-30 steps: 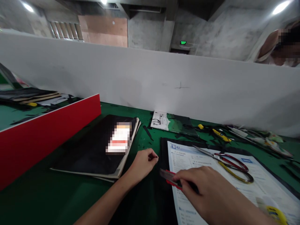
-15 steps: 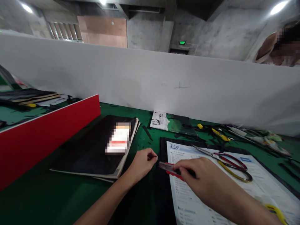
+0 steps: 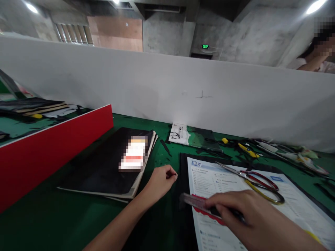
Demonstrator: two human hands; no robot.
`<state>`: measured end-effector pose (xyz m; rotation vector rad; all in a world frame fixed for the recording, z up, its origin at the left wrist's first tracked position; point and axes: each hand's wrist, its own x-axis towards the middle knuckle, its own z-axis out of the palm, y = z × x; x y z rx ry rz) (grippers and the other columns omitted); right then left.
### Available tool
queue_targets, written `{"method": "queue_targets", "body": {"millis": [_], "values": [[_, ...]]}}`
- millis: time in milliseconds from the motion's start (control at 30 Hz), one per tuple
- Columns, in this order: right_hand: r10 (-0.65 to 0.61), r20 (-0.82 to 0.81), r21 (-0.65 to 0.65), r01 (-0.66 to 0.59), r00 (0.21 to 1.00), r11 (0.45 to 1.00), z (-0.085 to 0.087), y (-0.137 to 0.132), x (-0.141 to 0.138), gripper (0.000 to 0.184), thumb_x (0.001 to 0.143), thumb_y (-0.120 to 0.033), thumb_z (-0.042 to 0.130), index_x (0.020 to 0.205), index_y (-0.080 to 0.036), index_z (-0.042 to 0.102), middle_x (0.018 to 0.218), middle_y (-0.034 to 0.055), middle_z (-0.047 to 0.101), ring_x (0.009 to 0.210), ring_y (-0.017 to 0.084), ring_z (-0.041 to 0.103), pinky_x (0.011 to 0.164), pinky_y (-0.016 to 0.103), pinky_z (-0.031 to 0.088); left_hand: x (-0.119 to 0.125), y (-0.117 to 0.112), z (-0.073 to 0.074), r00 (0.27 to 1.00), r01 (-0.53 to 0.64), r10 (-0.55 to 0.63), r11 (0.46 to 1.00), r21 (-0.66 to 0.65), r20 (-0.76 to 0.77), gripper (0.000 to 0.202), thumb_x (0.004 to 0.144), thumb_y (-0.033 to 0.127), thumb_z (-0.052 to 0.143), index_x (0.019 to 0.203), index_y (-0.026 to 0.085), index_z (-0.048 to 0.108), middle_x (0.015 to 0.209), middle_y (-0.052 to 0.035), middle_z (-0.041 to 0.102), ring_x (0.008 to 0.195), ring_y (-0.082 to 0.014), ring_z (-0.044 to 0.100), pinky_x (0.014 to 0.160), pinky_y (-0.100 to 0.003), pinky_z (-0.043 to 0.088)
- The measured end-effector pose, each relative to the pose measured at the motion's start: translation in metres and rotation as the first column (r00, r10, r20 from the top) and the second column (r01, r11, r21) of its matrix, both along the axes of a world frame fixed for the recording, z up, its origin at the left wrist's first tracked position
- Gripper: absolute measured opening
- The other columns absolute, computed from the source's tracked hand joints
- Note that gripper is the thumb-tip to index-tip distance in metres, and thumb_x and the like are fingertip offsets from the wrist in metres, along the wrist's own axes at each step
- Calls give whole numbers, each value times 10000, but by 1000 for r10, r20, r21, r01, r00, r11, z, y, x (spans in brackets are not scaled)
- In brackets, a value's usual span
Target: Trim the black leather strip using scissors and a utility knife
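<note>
My right hand (image 3: 248,219) is closed around a red utility knife (image 3: 199,204), whose blade end lies at the left edge of a printed white sheet (image 3: 235,195). That sheet rests on a black sheet (image 3: 183,164) on the green table. My left hand (image 3: 161,181) is curled into a loose fist beside the sheets' left edge, pinching a small dark scrap between thumb and forefinger. Scissors (image 3: 251,181) with red and yellow handles lie on the white sheet, just beyond my right hand.
A black booklet stack (image 3: 104,164) lies to the left, next to a red board (image 3: 52,146). A white partition (image 3: 167,90) runs along the back. Yellow-handled tools (image 3: 247,150) and scraps sit at the back right. Another person (image 3: 316,55) is beyond the partition.
My right hand has drawn the knife back toward me along the left edge of the white sheet. The left hand has stayed put.
</note>
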<state>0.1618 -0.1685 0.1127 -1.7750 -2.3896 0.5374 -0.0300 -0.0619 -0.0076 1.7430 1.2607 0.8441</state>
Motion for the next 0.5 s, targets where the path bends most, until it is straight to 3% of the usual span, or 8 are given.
{"method": "queue_targets", "body": {"millis": [133,233,500], "values": [[-89,-45,-15,89,995,996,-5,13,-5,318,865,-250,393,693,-257,660,683,-6,677,603,162,568,540,266,376,0,0,0,1000,4,-4,1000,-1,2,60,722,208,566,686,183,607,689,-16,648,684,-172,615,643,-262,441],[-81,-120,-16,80,989,997,-9,18,-8,328,871,-234,387,744,-245,689,717,8,685,626,157,579,582,261,393,-1,1,1,1000,7,-7,1000,-1,2,59,724,205,569,688,181,608,695,-20,649,689,-176,617,648,-268,442],[-53,-65,-79,48,996,996,-15,3,-12,309,863,-234,395,823,-298,695,764,-19,711,673,177,632,589,269,426,1,1,-3,1000,4,-4,1000,-6,9,50,721,193,567,691,180,605,689,-15,639,681,-174,609,640,-271,437]]}}
